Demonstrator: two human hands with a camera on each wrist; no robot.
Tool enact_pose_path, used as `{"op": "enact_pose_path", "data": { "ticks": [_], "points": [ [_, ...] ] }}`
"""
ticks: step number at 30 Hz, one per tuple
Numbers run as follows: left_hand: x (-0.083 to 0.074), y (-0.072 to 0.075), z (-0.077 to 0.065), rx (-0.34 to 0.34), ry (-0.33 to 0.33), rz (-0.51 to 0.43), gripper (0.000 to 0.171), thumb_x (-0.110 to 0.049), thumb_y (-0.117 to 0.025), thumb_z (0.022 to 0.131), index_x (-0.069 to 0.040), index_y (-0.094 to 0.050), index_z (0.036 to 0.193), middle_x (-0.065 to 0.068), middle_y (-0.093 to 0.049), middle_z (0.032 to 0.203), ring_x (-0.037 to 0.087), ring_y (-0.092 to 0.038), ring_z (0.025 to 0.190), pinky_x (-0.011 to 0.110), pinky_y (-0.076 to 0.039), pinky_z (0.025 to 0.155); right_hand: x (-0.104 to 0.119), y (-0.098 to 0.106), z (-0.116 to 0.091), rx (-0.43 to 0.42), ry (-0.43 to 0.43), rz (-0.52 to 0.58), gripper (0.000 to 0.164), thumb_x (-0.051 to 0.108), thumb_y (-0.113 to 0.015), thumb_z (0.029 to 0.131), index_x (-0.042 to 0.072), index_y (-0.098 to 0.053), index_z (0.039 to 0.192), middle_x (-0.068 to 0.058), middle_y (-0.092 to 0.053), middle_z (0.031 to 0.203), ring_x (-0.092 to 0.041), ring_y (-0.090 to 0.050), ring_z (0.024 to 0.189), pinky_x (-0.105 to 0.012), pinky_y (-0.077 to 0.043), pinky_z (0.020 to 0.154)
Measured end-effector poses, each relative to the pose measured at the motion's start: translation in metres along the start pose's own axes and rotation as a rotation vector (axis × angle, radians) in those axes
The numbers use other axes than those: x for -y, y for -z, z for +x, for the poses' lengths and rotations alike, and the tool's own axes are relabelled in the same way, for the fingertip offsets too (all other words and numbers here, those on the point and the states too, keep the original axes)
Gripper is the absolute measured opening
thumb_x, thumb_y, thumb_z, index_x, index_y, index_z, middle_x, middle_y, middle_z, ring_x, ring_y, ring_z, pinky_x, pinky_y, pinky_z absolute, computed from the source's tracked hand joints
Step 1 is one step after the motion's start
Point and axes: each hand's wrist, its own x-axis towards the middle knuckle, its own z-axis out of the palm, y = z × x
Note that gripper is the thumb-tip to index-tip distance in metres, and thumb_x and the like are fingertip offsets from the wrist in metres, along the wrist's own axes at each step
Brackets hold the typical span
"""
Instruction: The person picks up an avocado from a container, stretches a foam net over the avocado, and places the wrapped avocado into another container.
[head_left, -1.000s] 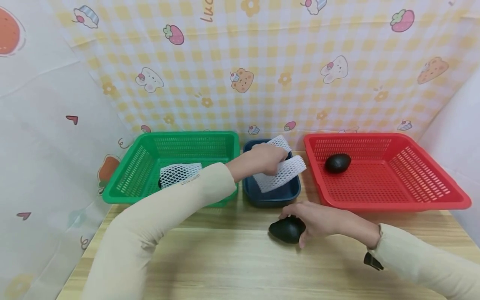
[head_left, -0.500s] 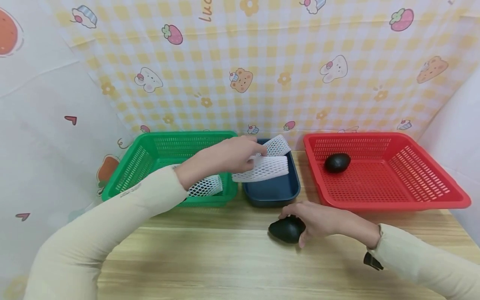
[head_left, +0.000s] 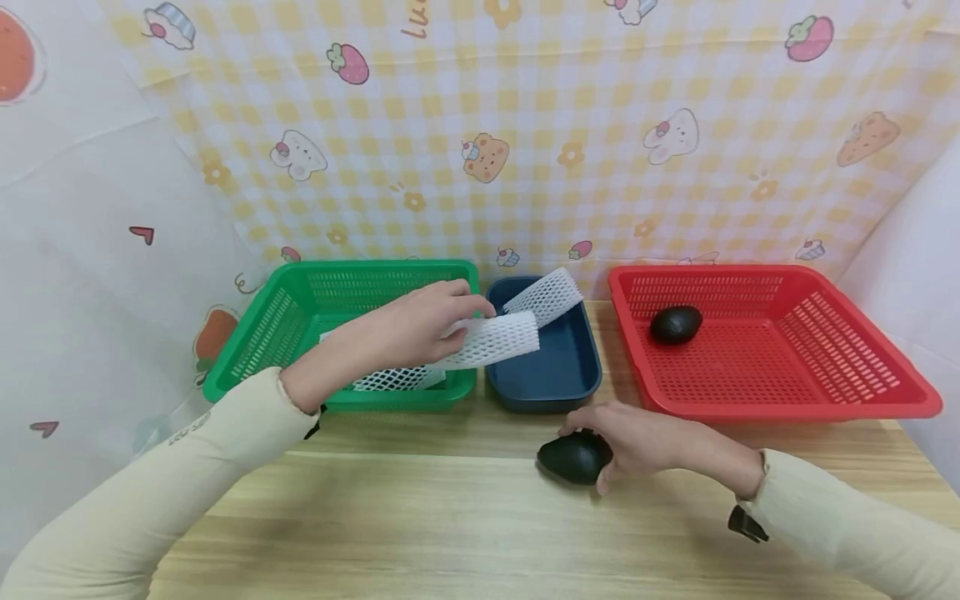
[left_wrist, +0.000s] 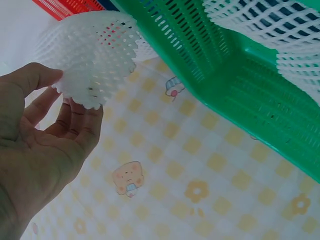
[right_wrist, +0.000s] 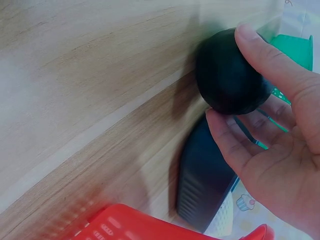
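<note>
My left hand [head_left: 408, 327] pinches one end of a white foam fruit net [head_left: 498, 340] between thumb and fingers, above the right side of the green basket [head_left: 225, 379]. In the left wrist view that foam net [left_wrist: 92, 55] hangs from the fingertips as a hollow tube. With curled fingers and thumb, my right hand [head_left: 637, 437] grips a dark avocado [head_left: 572, 458] lying on the table in front of the blue tray [head_left: 551, 367]. The right wrist view shows the avocado's [right_wrist: 227, 72] rounded end between thumb and fingers. Another foam net [head_left: 551, 296] leans in the blue tray.
A red basket [head_left: 780, 408] on the right holds another avocado [head_left: 676, 324]. Netted items [left_wrist: 270, 22] lie in the green basket, partly hidden by my left arm in the head view. A patterned cloth [head_left: 585, 183] hangs behind the wooden table [head_left: 420, 533].
My left hand has moved left, drawing one foam net out of the blue tray toward the green basket. The right hand and its avocado stay put.
</note>
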Motion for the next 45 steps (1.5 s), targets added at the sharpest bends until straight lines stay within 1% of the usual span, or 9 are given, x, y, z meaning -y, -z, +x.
{"op": "enact_pose_path", "data": {
  "ticks": [5, 12, 16, 21, 24, 28, 34, 38, 45],
  "points": [
    [0.002, -0.001, -0.004, -0.006, 0.004, -0.038, 0.036, -0.006, -0.071, 0.095, -0.007, -0.065, 0.131, 0.006, -0.063, 0.108, 0.022, -0.060, 0.098, 0.037, -0.052, 0.086, -0.001, -0.001, -0.003, 0.003, -0.006, -0.028, 0.065, 0.027, -0.093, 0.075, 0.009, -0.061, 0.129, 0.003, -0.062, 0.123, -0.016, -0.057, 0.107, -0.036, -0.053, 0.088],
    [0.006, -0.006, -0.007, -0.044, -0.035, -0.072, 0.031, -0.003, -0.071, 0.095, -0.006, -0.065, 0.124, 0.006, -0.063, 0.109, 0.021, -0.062, 0.099, 0.037, -0.052, 0.086, 0.000, 0.011, -0.013, -0.045, -0.032, -0.031, 0.065, 0.023, -0.090, 0.076, 0.013, -0.060, 0.134, 0.009, -0.060, 0.125, -0.014, -0.056, 0.107, -0.033, -0.053, 0.085],
    [0.010, -0.007, -0.010, -0.081, -0.059, -0.079, 0.027, -0.002, -0.072, 0.094, -0.006, -0.065, 0.120, 0.006, -0.063, 0.108, 0.020, -0.062, 0.097, 0.036, -0.053, 0.085, 0.005, 0.030, -0.022, -0.128, -0.011, -0.023, 0.067, 0.019, -0.090, 0.076, 0.019, -0.059, 0.134, 0.011, -0.059, 0.125, -0.013, -0.057, 0.105, -0.033, -0.054, 0.082],
    [0.013, -0.010, -0.012, -0.114, -0.081, -0.093, 0.023, -0.003, -0.073, 0.093, -0.006, -0.066, 0.115, 0.005, -0.063, 0.108, 0.018, -0.062, 0.097, 0.034, -0.053, 0.085, 0.005, 0.053, -0.032, -0.288, 0.078, -0.105, 0.073, 0.015, -0.093, 0.070, 0.022, -0.058, 0.134, 0.013, -0.059, 0.123, -0.010, -0.056, 0.104, -0.035, -0.053, 0.082],
    [0.014, -0.011, -0.013, -0.120, -0.087, -0.092, 0.022, -0.004, -0.073, 0.094, -0.006, -0.066, 0.114, 0.005, -0.063, 0.107, 0.018, -0.063, 0.097, 0.034, -0.053, 0.086, 0.001, 0.062, -0.036, -0.355, 0.117, -0.141, 0.075, 0.013, -0.093, 0.069, 0.023, -0.058, 0.135, 0.012, -0.057, 0.127, -0.010, -0.054, 0.109, -0.037, -0.053, 0.083],
    [0.014, -0.013, -0.014, -0.128, -0.087, -0.090, 0.022, -0.004, -0.073, 0.094, -0.007, -0.066, 0.114, 0.005, -0.064, 0.107, 0.018, -0.063, 0.097, 0.034, -0.053, 0.086, -0.004, 0.068, -0.040, -0.400, 0.096, -0.158, 0.076, 0.014, -0.093, 0.070, 0.025, -0.059, 0.137, 0.011, -0.054, 0.132, -0.011, -0.051, 0.114, -0.037, -0.054, 0.082],
    [0.016, -0.017, -0.014, -0.147, -0.110, -0.105, 0.021, -0.003, -0.073, 0.094, -0.007, -0.066, 0.113, 0.004, -0.064, 0.107, 0.017, -0.063, 0.097, 0.032, -0.053, 0.085, -0.010, 0.068, -0.039, -0.447, 0.063, -0.142, 0.081, 0.014, -0.094, 0.070, 0.024, -0.057, 0.141, 0.008, -0.052, 0.136, -0.012, -0.050, 0.116, -0.036, -0.055, 0.081],
    [0.016, -0.020, -0.011, -0.166, -0.142, -0.119, 0.020, -0.002, -0.072, 0.094, -0.006, -0.066, 0.113, 0.004, -0.063, 0.107, 0.017, -0.063, 0.097, 0.032, -0.053, 0.085, -0.011, 0.069, -0.033, -0.469, 0.077, -0.134, 0.083, 0.014, -0.096, 0.068, 0.022, -0.057, 0.141, 0.009, -0.053, 0.136, -0.011, -0.050, 0.118, -0.037, -0.056, 0.082],
    [0.012, -0.024, -0.005, -0.167, -0.154, -0.117, 0.019, -0.003, -0.071, 0.095, -0.007, -0.067, 0.113, 0.003, -0.063, 0.107, 0.016, -0.062, 0.096, 0.028, -0.052, 0.085, -0.006, 0.074, -0.021, -0.486, 0.122, -0.130, 0.079, 0.013, -0.095, 0.070, 0.018, -0.057, 0.139, 0.008, -0.057, 0.131, -0.011, -0.055, 0.110, -0.038, -0.055, 0.082]
  ]
}}
